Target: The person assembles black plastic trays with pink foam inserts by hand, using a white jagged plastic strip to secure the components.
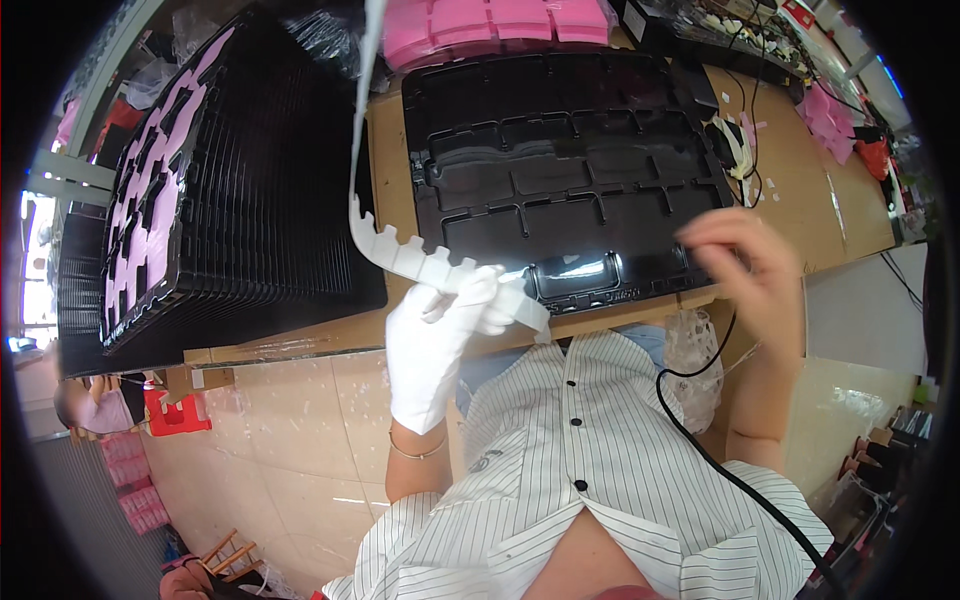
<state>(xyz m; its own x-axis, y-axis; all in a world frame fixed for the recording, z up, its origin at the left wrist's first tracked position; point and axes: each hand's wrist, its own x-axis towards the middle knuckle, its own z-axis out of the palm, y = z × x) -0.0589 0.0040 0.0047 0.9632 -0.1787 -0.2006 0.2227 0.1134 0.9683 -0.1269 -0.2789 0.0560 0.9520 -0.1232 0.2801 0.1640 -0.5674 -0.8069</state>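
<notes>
My left hand [430, 345], in a white glove, pinches a long white strip [400, 258] with square tabs along one edge. The strip's short end sticks out past my fingers toward the tray's front edge, and its long end curves up and runs out at the top of the view. Beneath it on the table lies a black plastic tray [570, 180] with rows of shallow compartments. Over the tray's right front corner is my bare right hand [748, 258], blurred by motion, its fingers bent. Whether anything sits between those fingers cannot be made out.
A tall stack of black trays [250, 190] with pink pieces stands at the left. Pink foam sheets [495, 22] lie behind the tray. Brown cardboard [820, 200] covers the table; a black cable [700, 440] hangs at my right side. A person [100, 405] is at far left.
</notes>
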